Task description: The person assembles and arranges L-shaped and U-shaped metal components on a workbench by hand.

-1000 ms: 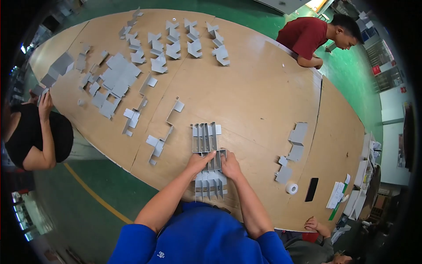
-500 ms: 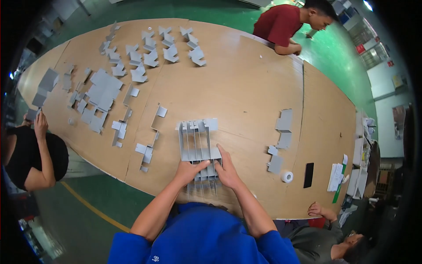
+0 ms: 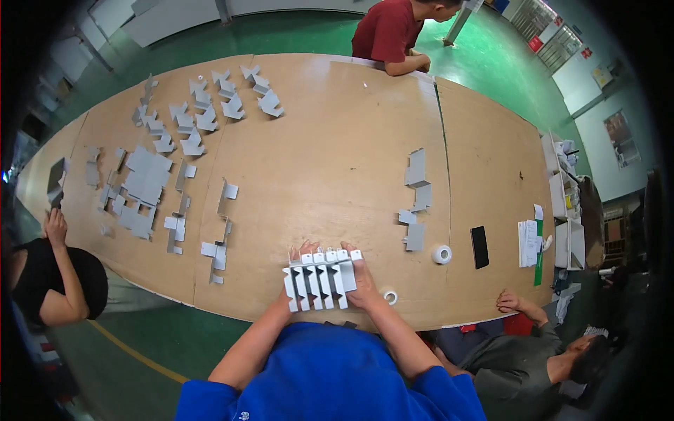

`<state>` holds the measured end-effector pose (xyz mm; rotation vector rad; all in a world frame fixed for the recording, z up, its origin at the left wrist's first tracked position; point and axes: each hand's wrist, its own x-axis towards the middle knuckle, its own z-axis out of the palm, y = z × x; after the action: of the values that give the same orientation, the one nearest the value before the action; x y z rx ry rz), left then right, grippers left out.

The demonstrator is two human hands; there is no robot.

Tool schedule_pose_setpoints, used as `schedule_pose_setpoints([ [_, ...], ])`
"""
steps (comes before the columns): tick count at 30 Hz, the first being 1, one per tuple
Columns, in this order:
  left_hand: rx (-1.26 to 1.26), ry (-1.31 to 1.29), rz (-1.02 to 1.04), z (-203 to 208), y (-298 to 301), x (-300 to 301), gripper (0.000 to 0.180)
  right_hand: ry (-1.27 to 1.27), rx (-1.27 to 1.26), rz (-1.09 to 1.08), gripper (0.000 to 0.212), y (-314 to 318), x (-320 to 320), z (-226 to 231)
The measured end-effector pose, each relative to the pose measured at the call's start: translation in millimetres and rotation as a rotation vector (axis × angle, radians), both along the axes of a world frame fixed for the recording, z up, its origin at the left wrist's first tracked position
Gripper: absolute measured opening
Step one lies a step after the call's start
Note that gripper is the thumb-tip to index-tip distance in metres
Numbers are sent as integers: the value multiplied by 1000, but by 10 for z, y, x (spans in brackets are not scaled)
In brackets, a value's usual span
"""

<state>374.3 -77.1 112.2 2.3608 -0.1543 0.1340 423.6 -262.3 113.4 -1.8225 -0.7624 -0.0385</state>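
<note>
A grey folded cardboard divider grid (image 3: 319, 279) with several upright slats stands tilted up near the front edge of the long wooden table (image 3: 337, 154). My left hand (image 3: 295, 257) grips its left side, fingers showing over the top. My right hand (image 3: 364, 282) grips its right side. Both blue-sleeved forearms come up from the lower edge.
Grey cardboard pieces lie at the left (image 3: 144, 186) and far left (image 3: 225, 98), more at the right (image 3: 415, 203). Two tape rolls (image 3: 441, 254), (image 3: 390, 297), a black phone (image 3: 479, 246) and papers (image 3: 528, 234) sit right. People stand at the far side, left, and lower right.
The divider grid was lying flat under my hands; it has been pulled toward me and tipped up off the table. The view has also shifted.
</note>
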Motion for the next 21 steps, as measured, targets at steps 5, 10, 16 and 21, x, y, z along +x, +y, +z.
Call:
schedule_pose_setpoints([
  [5,185,-75,-177,393,6,8,63,57,-76,-42,82,-128,-1,-26],
  [10,230,-187,-153,459,-14,4,51,253,-86,7,91,-214,-39,101],
  [16,240,-191,-184,674,-15,53,34,341,-171,45,100,-428,-45,357],
  [21,74,103,-153,608,183,-64,34,610,-211,-141,85,-953,-144,397],
])
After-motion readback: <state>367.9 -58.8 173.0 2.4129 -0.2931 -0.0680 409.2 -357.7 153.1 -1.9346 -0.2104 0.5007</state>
